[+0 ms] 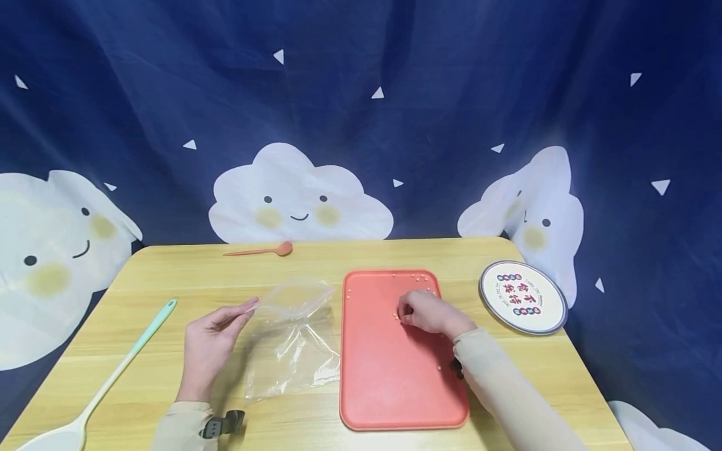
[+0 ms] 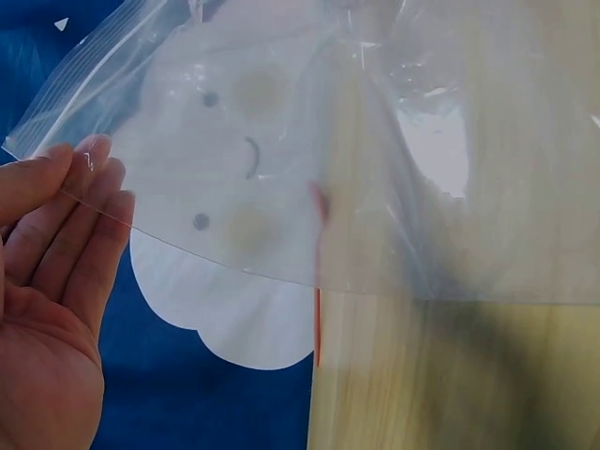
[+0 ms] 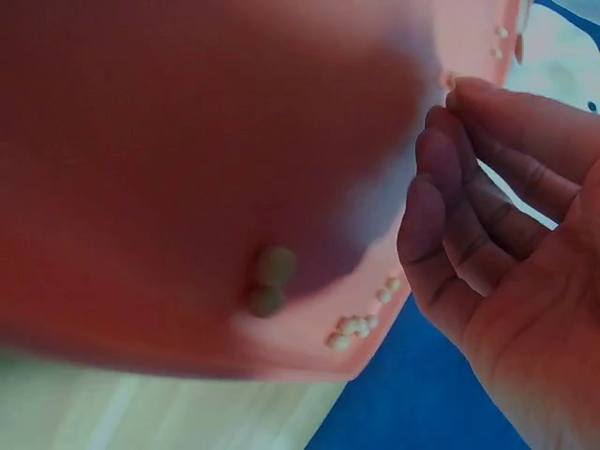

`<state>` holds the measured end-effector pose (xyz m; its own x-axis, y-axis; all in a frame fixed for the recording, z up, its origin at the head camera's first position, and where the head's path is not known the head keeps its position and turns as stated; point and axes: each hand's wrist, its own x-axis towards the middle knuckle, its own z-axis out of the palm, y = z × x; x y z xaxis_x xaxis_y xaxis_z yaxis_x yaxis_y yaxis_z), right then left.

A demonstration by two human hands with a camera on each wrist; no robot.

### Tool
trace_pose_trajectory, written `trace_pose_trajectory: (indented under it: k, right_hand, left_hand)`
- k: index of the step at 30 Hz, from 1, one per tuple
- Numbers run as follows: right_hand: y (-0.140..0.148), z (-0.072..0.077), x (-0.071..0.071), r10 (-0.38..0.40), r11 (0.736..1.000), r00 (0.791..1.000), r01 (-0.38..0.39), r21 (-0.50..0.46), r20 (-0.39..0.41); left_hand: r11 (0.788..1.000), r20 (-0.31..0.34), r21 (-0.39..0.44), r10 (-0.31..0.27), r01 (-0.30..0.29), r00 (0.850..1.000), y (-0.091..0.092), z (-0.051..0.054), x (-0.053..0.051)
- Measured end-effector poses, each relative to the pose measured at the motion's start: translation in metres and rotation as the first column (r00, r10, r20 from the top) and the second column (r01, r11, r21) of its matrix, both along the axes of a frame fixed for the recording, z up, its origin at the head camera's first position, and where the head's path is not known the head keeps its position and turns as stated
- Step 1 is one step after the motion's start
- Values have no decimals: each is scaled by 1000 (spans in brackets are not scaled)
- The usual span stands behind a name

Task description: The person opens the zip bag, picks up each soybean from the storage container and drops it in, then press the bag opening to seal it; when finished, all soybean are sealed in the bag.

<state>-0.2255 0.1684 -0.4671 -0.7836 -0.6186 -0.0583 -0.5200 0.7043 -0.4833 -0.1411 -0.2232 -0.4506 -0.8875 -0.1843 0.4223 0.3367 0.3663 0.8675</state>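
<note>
My left hand (image 1: 211, 341) pinches the top edge of a clear zip bag (image 1: 293, 357) between thumb and forefinger. The bag lies on the table with its mouth lifted; the left wrist view shows its ribbed seal beside the fingertips. Over a red tray (image 1: 389, 376), my right hand (image 1: 429, 311) has its fingers curled, thumb and forefinger together at a small pale round bean (image 3: 452, 81). More beans (image 3: 352, 328) are scattered along the tray's far rim, and a pair (image 3: 272, 279) sits nearer the right wrist camera. The palm side of the right hand is hidden in the head view.
A round plate (image 1: 549, 297) with printed characters stands right of the tray. A red spoon (image 1: 284, 248) lies at the table's back edge. On the left is a long-handled white ladle-like utensil (image 1: 113, 379) with a mint end. A blue cloud-print curtain (image 1: 338, 119) hangs behind.
</note>
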Motion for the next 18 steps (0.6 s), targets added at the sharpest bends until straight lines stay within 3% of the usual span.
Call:
trace_pose_trajectory:
  k: [6, 10, 14, 18]
  right_hand:
    - [-20, 33, 3, -78, 988, 996, 71, -138, -47]
    - [-50, 60, 9, -99, 954, 994, 83, -288, -39]
    - [-84, 75, 10, -59, 900, 997, 33, -434, -47]
    - [-117, 80, 7, -3, 884, 994, -47, -464, -106]
  left_hand:
    - [1000, 21, 15, -12, 12, 1000, 4, 3, -2]
    - [1000, 22, 21, -15, 14, 1000, 5, 6, -2]
    - [1000, 18, 3, -8, 8, 1000, 5, 7, -1]
    - [1000, 15, -13, -12, 12, 1000, 4, 8, -2]
